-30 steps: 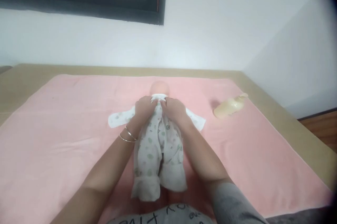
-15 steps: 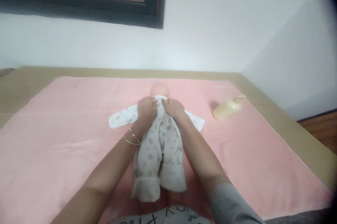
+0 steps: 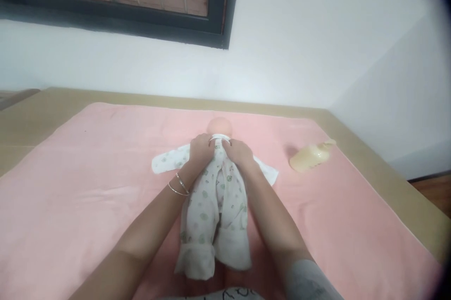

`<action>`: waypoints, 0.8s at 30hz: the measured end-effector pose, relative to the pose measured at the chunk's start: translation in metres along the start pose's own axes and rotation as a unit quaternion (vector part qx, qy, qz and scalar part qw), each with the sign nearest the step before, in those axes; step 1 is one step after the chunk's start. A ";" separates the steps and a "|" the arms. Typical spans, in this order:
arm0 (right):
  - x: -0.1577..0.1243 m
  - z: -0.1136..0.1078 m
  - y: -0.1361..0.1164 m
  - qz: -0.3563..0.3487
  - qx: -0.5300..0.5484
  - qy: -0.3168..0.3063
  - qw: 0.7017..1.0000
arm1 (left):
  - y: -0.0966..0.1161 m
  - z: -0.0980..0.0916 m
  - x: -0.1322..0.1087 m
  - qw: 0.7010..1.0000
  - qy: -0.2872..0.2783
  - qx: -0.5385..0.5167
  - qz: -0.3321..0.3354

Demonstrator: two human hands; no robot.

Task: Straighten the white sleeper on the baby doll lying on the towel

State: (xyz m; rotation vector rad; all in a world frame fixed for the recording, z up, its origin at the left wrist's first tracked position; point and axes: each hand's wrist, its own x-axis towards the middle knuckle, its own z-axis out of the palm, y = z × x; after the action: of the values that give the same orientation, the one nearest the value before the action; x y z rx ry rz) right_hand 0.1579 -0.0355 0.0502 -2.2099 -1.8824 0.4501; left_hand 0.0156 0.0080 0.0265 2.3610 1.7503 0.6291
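Note:
A baby doll with a bald pink head (image 3: 220, 126) lies on a pink blanket, head toward the wall. It is dressed in white patterned baby clothes (image 3: 204, 201) with long sleeves spread to both sides and the legs pointing toward me. My left hand (image 3: 202, 152) is closed on the cloth at the collar, left of the neck, with bangles on its wrist. On the other side my right hand (image 3: 239, 153) grips the cloth below the collar, its thumb near the middle. The fingertips of both hands are partly hidden.
A pale yellow bottle (image 3: 310, 157) lies on its side on the pink blanket (image 3: 105, 163), right of the doll. The blanket covers a tan surface (image 3: 394, 187) that meets the white wall (image 3: 282, 32). A dark-framed window (image 3: 218, 27) is at upper left.
The view has tilted and shifted slightly, so everything sits a little lower and further right. Both hands keep their hold at the collar.

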 end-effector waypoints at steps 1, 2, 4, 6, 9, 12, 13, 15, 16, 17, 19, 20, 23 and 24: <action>0.000 0.000 0.000 0.004 -0.001 0.000 1.000 | 0.000 0.000 0.000 1.000 -0.013 -0.005 -0.018; -0.001 0.000 -0.002 0.002 -0.010 0.013 1.000 | 0.000 -0.001 0.000 0.999 -0.031 -0.010 -0.035; -0.006 0.000 -0.006 -0.014 -0.039 0.052 0.998 | -0.002 -0.002 0.001 0.996 -0.065 -0.015 -0.058; -0.008 0.001 -0.010 -0.030 -0.052 0.074 0.995 | -0.004 -0.001 0.002 0.995 -0.077 -0.018 -0.061; -0.002 0.005 -0.006 -0.005 -0.018 0.051 0.999 | -0.004 0.001 0.002 0.996 -0.065 -0.017 -0.060; 0.010 0.011 0.005 0.020 0.040 0.012 0.999 | -0.003 0.003 0.002 0.996 -0.058 -0.015 -0.067; 0.014 0.013 0.008 0.021 0.051 0.010 0.998 | -0.003 0.004 0.002 0.996 -0.056 -0.015 -0.069; 0.018 0.018 0.012 0.022 0.057 0.021 0.998 | -0.002 0.004 0.002 0.996 -0.050 -0.019 -0.071; 0.019 0.019 0.012 0.026 0.056 0.029 0.998 | -0.002 0.004 0.002 0.996 -0.047 -0.021 -0.071; 0.018 0.021 0.012 0.030 0.055 0.038 0.997 | -0.002 0.004 0.002 0.996 -0.045 -0.022 -0.071; 0.017 0.023 0.011 0.035 0.055 0.053 0.996 | -0.003 0.003 0.002 0.996 -0.043 -0.021 -0.072; 0.016 0.024 0.011 0.035 0.055 0.060 0.996 | -0.003 0.003 0.002 0.996 -0.043 -0.019 -0.071; 0.015 0.025 0.010 0.032 0.054 0.078 0.995 | -0.003 0.003 0.003 0.997 -0.040 -0.018 -0.067; 0.015 0.025 0.010 0.031 0.055 0.082 0.995 | -0.004 0.004 0.003 0.997 -0.039 -0.018 -0.065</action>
State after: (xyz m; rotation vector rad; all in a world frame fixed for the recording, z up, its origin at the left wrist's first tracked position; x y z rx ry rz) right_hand 0.1603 -0.0232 0.0222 -2.1670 -1.6698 0.3620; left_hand 0.0146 0.0123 0.0226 2.1965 1.8240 0.5376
